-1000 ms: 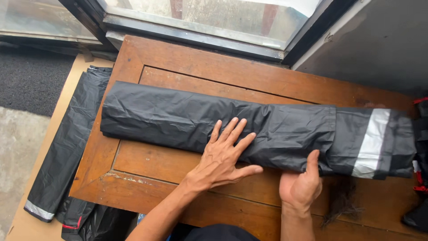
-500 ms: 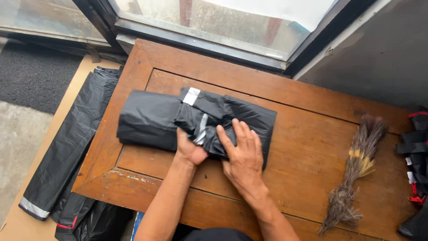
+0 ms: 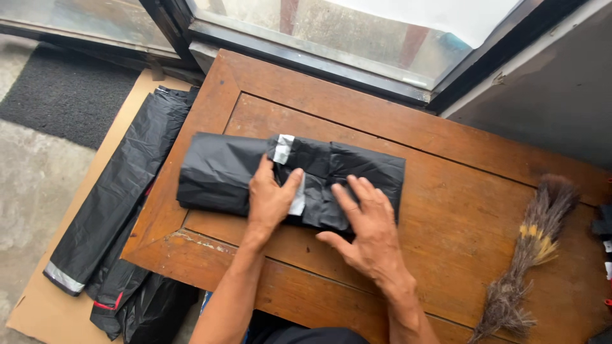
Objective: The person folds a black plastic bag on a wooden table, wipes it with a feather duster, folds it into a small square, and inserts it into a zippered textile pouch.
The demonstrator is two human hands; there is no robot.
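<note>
A black folded garment [image 3: 217, 172] with a grey reflective strip lies on the wooden table [image 3: 446, 159], folded over on itself into a short bundle. My left hand [image 3: 271, 197] presses flat on its middle, fingers over the reflective strip. To the right of it, my right hand [image 3: 366, 226] rests palm down on the folded right half, fingers spread. Neither hand grips anything.
A feather duster [image 3: 532, 248] lies at the table's right side. More black garments [image 3: 108, 204] lie on cardboard [image 3: 44, 312] on the floor to the left. A window frame [image 3: 319, 51] runs along the far edge. Dark items [image 3: 602, 223] sit at the right edge.
The long rolled garment has been folded in half from the right, uncovering the feather duster. Both hands have moved left onto the folded bundle and now press it flat.
</note>
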